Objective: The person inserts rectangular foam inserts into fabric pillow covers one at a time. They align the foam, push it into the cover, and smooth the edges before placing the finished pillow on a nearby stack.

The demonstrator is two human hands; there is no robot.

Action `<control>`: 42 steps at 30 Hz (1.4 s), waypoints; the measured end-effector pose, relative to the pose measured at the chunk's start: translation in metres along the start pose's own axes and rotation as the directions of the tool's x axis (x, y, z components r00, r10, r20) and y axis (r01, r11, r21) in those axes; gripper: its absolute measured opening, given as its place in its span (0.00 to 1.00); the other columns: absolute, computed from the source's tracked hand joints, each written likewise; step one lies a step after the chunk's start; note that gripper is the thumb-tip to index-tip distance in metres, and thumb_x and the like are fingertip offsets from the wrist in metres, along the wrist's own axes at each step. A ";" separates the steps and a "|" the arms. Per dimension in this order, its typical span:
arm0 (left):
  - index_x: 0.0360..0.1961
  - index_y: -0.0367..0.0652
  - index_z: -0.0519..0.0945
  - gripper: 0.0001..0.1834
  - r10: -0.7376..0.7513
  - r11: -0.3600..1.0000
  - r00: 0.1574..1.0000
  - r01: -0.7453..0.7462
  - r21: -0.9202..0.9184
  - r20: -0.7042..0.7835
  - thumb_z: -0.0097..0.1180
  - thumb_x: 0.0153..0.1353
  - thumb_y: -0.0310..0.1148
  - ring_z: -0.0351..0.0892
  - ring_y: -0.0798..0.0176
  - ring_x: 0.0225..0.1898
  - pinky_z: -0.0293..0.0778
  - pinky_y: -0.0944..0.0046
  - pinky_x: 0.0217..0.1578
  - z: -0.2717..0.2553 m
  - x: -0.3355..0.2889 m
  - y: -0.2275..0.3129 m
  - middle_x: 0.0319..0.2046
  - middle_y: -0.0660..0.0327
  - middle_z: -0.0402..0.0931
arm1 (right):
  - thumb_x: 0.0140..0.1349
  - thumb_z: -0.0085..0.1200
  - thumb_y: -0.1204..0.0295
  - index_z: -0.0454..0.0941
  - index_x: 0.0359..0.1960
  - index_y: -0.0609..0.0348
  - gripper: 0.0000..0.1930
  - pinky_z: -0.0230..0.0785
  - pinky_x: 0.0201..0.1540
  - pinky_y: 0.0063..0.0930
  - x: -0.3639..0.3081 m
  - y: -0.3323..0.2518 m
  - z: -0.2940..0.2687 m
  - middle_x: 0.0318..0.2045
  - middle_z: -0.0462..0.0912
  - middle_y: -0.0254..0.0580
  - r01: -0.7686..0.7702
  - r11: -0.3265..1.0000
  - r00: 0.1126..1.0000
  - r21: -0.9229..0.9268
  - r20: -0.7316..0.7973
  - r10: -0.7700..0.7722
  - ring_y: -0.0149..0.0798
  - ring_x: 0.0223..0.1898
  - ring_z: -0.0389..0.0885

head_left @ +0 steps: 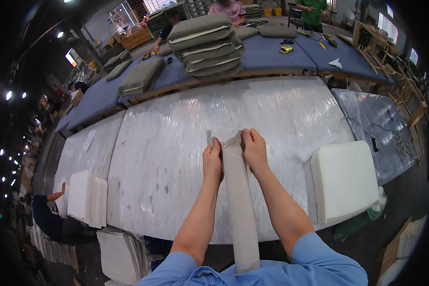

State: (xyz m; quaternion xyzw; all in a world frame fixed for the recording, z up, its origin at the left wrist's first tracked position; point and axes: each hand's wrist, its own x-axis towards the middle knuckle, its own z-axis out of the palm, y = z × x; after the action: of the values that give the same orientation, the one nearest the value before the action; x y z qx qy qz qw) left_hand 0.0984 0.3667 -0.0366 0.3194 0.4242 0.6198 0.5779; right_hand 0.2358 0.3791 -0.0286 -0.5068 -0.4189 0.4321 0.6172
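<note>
A beige fabric-covered cushion (239, 209) stands on edge before me, its narrow side up, one end against my blue shirt. My left hand (212, 160) pinches the cover's fabric at the far left corner, where a small grey flap sticks up. At the far right corner, my right hand (255, 150) grips the cover's edge between thumb and curled fingers. Between the two hands the cover's rim is drawn apart. What lies inside the cover is hidden from this angle.
A plastic-wrapped table (162, 157) lies under my hands. White foam pads (345, 178) are stacked at right, and more foam (83, 198) at left by a co-worker (50, 214). Grey cushions (205, 45) are piled on the blue table (271, 59) beyond. Cord (403, 143) lies far right.
</note>
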 end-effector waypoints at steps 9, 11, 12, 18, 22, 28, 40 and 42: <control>0.38 0.43 0.81 0.17 -0.061 0.983 0.995 0.047 0.176 0.078 0.53 0.77 0.45 0.76 0.73 0.31 0.72 0.69 0.34 0.006 0.006 0.009 0.31 0.68 0.80 | 0.76 0.49 0.57 0.77 0.27 0.66 0.24 0.68 0.36 0.44 0.006 0.027 0.017 0.24 0.80 0.57 -0.045 0.973 0.986 -0.225 -0.167 0.007 0.51 0.27 0.77; 0.36 0.43 0.80 0.15 -0.099 0.959 0.992 0.073 0.272 0.083 0.53 0.77 0.41 0.73 0.74 0.29 0.70 0.68 0.31 0.004 0.007 0.014 0.28 0.68 0.76 | 0.75 0.49 0.56 0.76 0.26 0.66 0.25 0.68 0.36 0.46 0.002 0.032 0.021 0.24 0.80 0.58 -0.019 0.960 0.983 -0.281 -0.178 -0.032 0.54 0.27 0.78; 0.35 0.42 0.80 0.15 -0.118 0.950 0.988 0.084 0.301 0.097 0.53 0.76 0.41 0.72 0.74 0.29 0.70 0.68 0.31 0.006 0.009 0.016 0.28 0.68 0.76 | 0.75 0.49 0.56 0.77 0.26 0.66 0.25 0.69 0.36 0.46 0.002 0.036 0.020 0.25 0.81 0.59 -0.013 0.959 0.984 -0.284 -0.172 -0.037 0.55 0.28 0.79; 0.36 0.41 0.80 0.14 -0.224 0.926 0.972 0.189 0.327 0.074 0.53 0.76 0.40 0.74 0.71 0.29 0.72 0.65 0.32 0.029 0.010 0.024 0.30 0.66 0.77 | 0.75 0.49 0.55 0.79 0.26 0.65 0.25 0.69 0.36 0.48 0.013 0.048 0.013 0.25 0.81 0.60 -0.001 0.958 0.985 -0.288 -0.164 -0.048 0.58 0.29 0.81; 0.46 0.41 0.79 0.17 -0.180 0.932 0.981 0.146 0.331 0.073 0.49 0.78 0.44 0.78 0.67 0.37 0.76 0.63 0.39 0.023 0.006 0.024 0.38 0.62 0.79 | 0.76 0.48 0.53 0.81 0.37 0.61 0.22 0.72 0.42 0.45 0.011 0.028 0.003 0.33 0.85 0.56 -0.045 0.925 0.997 -0.377 -0.075 0.018 0.55 0.35 0.83; 0.78 0.49 0.54 0.37 -0.043 0.985 0.989 0.018 0.173 0.139 0.38 0.79 0.60 0.60 0.53 0.71 0.62 0.57 0.69 0.013 -0.032 0.015 0.73 0.49 0.57 | 0.79 0.39 0.43 0.63 0.74 0.51 0.32 0.62 0.69 0.43 -0.015 -0.021 -0.010 0.69 0.66 0.56 0.174 0.974 0.980 -0.144 0.126 -0.157 0.53 0.67 0.70; 0.83 0.53 0.35 0.44 0.018 0.967 0.970 -0.079 0.242 0.244 0.30 0.78 0.65 0.36 0.48 0.82 0.42 0.52 0.78 0.051 -0.028 0.023 0.82 0.49 0.35 | 0.76 0.25 0.34 0.46 0.81 0.57 0.45 0.39 0.80 0.43 -0.040 -0.021 -0.003 0.80 0.47 0.54 0.165 0.985 0.920 0.041 0.353 -0.169 0.54 0.81 0.45; 0.83 0.54 0.35 0.44 0.059 0.986 0.969 -0.093 0.136 0.238 0.30 0.78 0.65 0.34 0.48 0.82 0.40 0.52 0.78 0.049 -0.028 0.026 0.82 0.49 0.33 | 0.76 0.24 0.34 0.44 0.81 0.58 0.45 0.35 0.81 0.43 -0.036 -0.027 -0.011 0.81 0.44 0.53 0.200 0.979 0.911 -0.029 0.372 -0.175 0.54 0.82 0.41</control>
State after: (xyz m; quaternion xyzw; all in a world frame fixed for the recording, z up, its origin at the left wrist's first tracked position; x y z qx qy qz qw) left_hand 0.1339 0.3473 0.0106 0.4474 0.3849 0.5669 0.5747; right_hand 0.2397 0.3392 -0.0067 -0.3946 -0.5878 0.4440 0.5493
